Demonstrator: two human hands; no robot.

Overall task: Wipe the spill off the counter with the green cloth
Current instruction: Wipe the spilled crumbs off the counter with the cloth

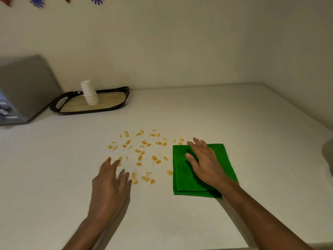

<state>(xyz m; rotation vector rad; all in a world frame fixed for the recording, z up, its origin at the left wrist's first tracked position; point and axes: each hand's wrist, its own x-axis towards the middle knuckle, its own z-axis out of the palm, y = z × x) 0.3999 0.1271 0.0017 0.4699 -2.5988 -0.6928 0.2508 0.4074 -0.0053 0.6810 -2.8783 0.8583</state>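
A folded green cloth point(185, 179) lies flat on the white counter point(243, 134), right of centre. My right hand point(205, 161) hovers over or rests on the cloth with fingers spread, gripping nothing. An orange spill point(142, 154) of several small smears is scattered on the counter just left of the cloth. My left hand point(110, 186) is at the spill's near-left edge, fingers apart and empty, just above or on the counter.
A dark oval tray point(119, 103) with a stack of white paper cups point(89, 93) stands at the back left by the wall. A grey appliance point(25, 87) sits at the far left. The counter's right edge runs diagonally.
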